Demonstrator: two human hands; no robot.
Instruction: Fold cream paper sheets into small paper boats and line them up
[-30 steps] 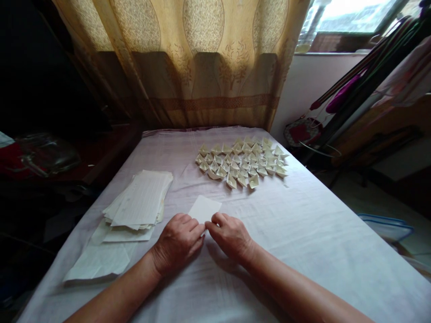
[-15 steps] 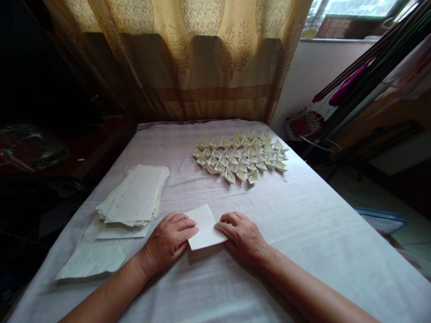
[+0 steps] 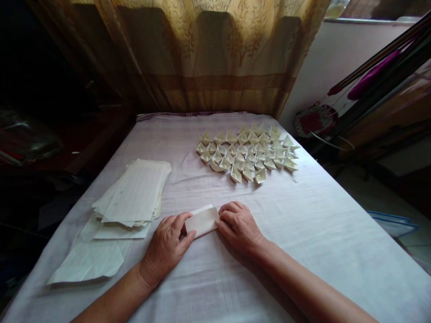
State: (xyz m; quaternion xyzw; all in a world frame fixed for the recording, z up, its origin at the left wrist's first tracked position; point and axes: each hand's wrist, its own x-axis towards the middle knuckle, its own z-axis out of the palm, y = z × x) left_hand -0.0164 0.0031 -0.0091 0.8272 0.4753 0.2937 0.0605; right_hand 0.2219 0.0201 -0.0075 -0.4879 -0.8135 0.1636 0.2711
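Note:
A small folded sheet of white paper (image 3: 203, 221) lies near the front middle of the cloth, its near part turned up over the rest. My left hand (image 3: 170, 237) pinches its left end between thumb and fingers. At the right end my right hand (image 3: 239, 226) grips the edge, fingers curled and thumb in front. Beyond the hands, several little folded paper boats (image 3: 249, 152) stand in close rows. To the left of my left hand rests a stack of paper sheets (image 3: 134, 190), some of them lined.
A pale cloth (image 3: 319, 251) covers the table. At the lower left a loose creased sheet (image 3: 89, 262) sticks out from under the stack. A yellow patterned curtain (image 3: 215, 54) hangs behind the far edge. On the floor at right is a blue-rimmed item (image 3: 392, 222).
The paper's near part has been folded up, so it now looks like a narrow strip. My left thumb has shifted to its front. The view has tilted down slightly.

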